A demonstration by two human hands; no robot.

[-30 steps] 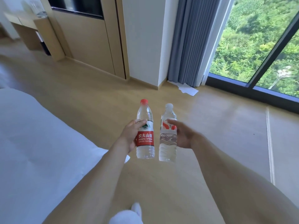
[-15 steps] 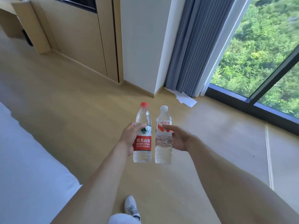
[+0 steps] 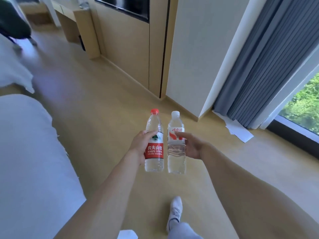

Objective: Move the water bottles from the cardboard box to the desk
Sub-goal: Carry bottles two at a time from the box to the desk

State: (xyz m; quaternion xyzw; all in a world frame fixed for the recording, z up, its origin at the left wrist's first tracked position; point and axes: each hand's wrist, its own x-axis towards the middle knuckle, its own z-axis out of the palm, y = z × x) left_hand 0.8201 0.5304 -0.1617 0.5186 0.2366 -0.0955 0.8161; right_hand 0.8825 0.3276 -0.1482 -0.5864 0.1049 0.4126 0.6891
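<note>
At the far left lay a bed (image 3: 25,152) under smooth white bedding, its rounded edge curving toward the pale wooden floor (image 3: 96,107), which had a flat, matte finish. Behind it, at the upper left, a light wooden desk (image 3: 69,16) stood against the wall, blurred, well apart from both bottles. Your left hand (image 3: 139,145) curled around a clear plastic bottle with a red cap (image 3: 154,144), thumb across its shoulder and fingers wrapped behind, holding it upright in the air over the floor. Its ribbed body looked full of water, and a red label wrapped the middle with white Chinese characters, the words "NONGFU SPRING" beneath them, and a green and white mountain emblem above. Just beside it, your right hand (image 3: 191,146) gripped a clear bottle with a white cap (image 3: 176,144), also upright and in the air; the thumb lay across the label and the fingers curled behind. That label was white with red swooshes and red Chinese characters too small to read surely, and the plastic below it was rippled. The two bottles stood side by side, nearly touching. Below them your white shoe (image 3: 175,211) rested on the floor. Farther right, white sheets of paper (image 3: 239,131) lay by the pleated grey curtain (image 3: 265,57), next to a dark-framed window (image 3: 303,107) showing green trees.
</note>
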